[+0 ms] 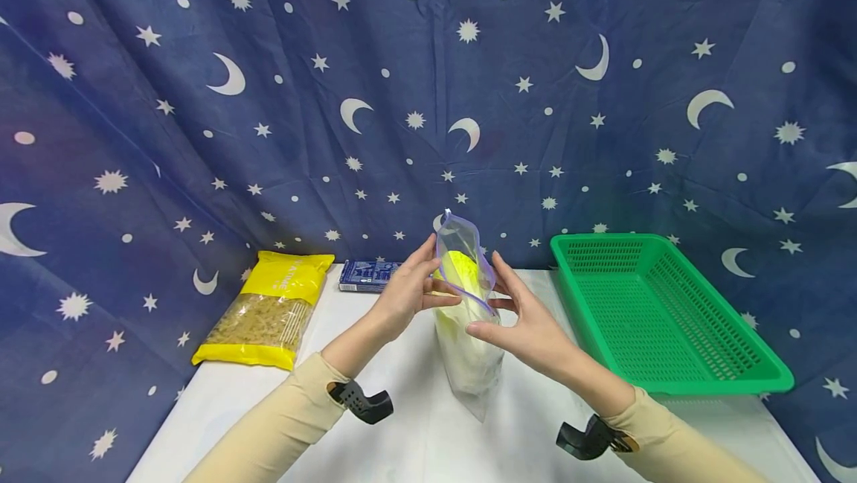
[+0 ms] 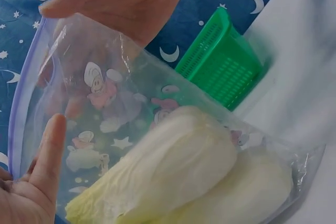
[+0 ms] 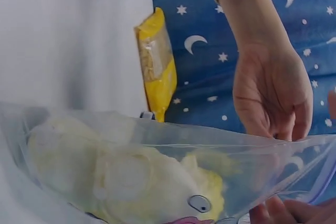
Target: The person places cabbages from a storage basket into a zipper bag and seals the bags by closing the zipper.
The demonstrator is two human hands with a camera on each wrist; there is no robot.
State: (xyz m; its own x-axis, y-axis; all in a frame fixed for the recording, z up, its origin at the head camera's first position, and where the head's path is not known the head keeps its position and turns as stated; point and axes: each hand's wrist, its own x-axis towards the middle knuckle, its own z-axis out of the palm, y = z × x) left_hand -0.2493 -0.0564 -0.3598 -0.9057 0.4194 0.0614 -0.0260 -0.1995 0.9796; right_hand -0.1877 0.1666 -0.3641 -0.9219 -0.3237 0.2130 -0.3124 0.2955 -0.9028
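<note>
A clear zip bag (image 1: 477, 304) with a purple zip rim stands upright on the white table, its mouth spread apart. Pale cartoon prints and stars show on its plastic in the left wrist view. Inside lie pale napa cabbage pieces (image 2: 173, 166) with yellow-green leafy ends, two of them distinct in that view. My left hand (image 1: 410, 291) holds the bag's rim on the left side, fingers bent at the plastic. Opposite it, my right hand (image 1: 532, 323) holds the right side near the rim, thumb in front. The bag hides some fingertips.
A yellow bag of dry pasta (image 1: 271, 312) lies at the left. Behind my left hand is a flat dark blue box (image 1: 367, 274). A green perforated basket (image 1: 669, 319) stands on the right. A blue star-and-moon cloth (image 1: 509, 111) hangs along the table's back.
</note>
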